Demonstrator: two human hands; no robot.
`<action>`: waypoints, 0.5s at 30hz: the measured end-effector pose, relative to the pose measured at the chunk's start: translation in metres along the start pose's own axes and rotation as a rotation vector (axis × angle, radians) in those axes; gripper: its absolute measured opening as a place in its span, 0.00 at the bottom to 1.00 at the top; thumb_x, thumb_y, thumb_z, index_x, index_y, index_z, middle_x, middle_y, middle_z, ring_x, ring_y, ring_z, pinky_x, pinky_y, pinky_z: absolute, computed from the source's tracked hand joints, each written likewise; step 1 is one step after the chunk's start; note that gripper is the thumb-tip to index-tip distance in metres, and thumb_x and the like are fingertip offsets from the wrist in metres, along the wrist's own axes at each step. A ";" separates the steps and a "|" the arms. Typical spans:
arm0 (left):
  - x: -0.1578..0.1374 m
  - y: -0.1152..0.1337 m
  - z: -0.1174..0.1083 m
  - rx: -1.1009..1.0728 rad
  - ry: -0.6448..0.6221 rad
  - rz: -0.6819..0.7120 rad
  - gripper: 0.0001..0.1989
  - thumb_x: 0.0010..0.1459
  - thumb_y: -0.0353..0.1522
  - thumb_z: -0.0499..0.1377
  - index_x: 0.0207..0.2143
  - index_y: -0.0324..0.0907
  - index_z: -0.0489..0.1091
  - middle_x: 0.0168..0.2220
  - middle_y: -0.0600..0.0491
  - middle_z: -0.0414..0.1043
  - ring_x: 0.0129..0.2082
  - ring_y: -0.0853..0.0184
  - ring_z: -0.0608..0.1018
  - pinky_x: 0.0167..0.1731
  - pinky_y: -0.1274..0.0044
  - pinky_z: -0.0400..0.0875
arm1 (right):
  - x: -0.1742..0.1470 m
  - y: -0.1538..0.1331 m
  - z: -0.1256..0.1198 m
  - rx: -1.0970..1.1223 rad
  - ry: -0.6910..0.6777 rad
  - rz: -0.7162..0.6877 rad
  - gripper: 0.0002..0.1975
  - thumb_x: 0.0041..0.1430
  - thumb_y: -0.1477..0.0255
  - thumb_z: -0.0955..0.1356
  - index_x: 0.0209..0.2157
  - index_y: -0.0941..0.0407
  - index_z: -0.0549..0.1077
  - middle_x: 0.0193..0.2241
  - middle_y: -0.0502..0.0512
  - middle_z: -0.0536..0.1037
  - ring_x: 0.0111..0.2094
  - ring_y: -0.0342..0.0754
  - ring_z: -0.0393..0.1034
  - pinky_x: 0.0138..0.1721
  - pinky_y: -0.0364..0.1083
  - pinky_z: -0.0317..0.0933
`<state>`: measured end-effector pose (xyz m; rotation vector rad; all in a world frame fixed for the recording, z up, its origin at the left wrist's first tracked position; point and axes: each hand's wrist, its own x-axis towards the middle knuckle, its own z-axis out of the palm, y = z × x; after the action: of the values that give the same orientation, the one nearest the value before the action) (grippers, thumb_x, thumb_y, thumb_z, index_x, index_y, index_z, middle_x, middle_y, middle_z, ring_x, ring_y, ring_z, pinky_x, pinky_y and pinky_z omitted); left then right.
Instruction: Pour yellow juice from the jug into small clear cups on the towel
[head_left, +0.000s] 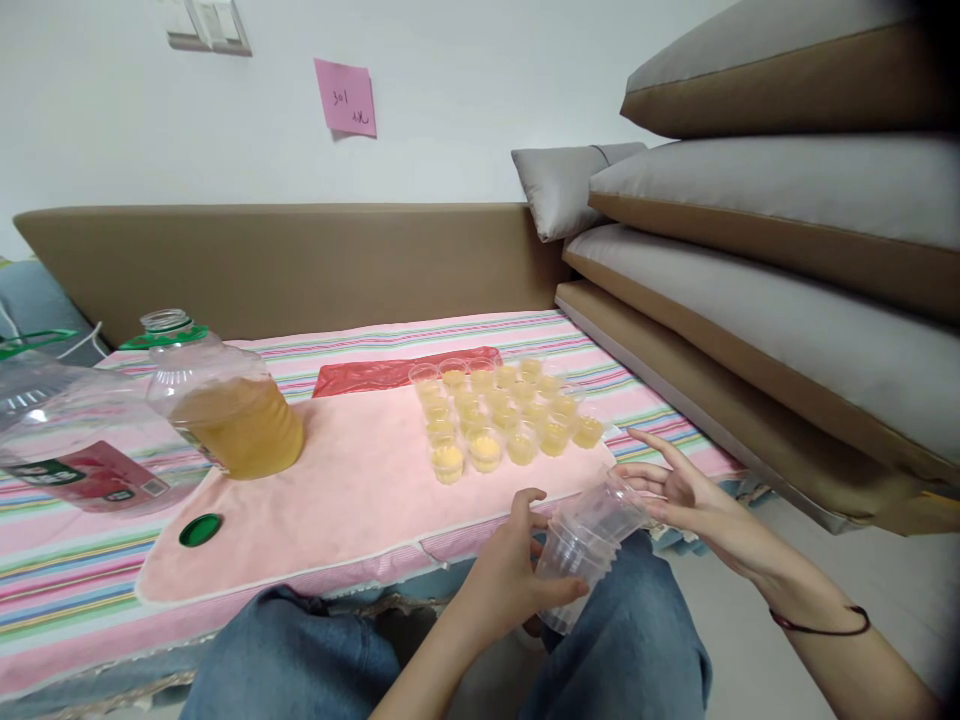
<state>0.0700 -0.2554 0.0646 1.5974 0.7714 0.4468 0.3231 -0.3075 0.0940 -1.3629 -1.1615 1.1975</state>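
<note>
My left hand point(517, 560) is closed around a short stack of clear plastic cups point(577, 555), tilted above my knees. At the upper end of the stack, my right hand point(679, 490) has its thumb and some fingers on a clear plastic cup point(626, 500), with the index finger stretched out. Whether that cup is fully apart from the stack I cannot tell. Beyond my hands, several small clear cups of yellow liquid point(521, 445) stand in close rows on a pink towel point(360, 480). Two of the front cups show a paler, frothy top.
At left stand an uncapped large bottle of yellow liquid point(247, 420) and a clear bottle with a red label point(82, 470). A green cap point(200, 530) lies on the towel. Behind the cups is a red plastic bag point(375, 375). Stacked cushions point(765, 190) rise at right.
</note>
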 end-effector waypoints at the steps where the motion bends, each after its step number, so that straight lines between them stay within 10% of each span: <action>1: 0.000 0.000 0.000 -0.006 0.000 0.004 0.43 0.44 0.33 0.68 0.59 0.49 0.49 0.50 0.47 0.68 0.40 0.64 0.74 0.35 0.75 0.68 | 0.000 -0.001 0.001 0.009 0.000 -0.001 0.52 0.46 0.54 0.76 0.65 0.46 0.43 0.47 0.60 0.74 0.51 0.57 0.70 0.52 0.56 0.64; 15: -0.004 -0.001 -0.002 -0.019 0.022 0.020 0.41 0.45 0.34 0.68 0.58 0.48 0.50 0.50 0.47 0.68 0.40 0.65 0.73 0.35 0.76 0.67 | 0.001 -0.002 0.003 -0.012 -0.017 -0.022 0.49 0.48 0.55 0.75 0.64 0.45 0.45 0.49 0.61 0.73 0.51 0.58 0.70 0.53 0.57 0.64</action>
<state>0.0652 -0.2566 0.0650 1.5859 0.7659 0.4858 0.3202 -0.3065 0.0955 -1.3484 -1.1945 1.1900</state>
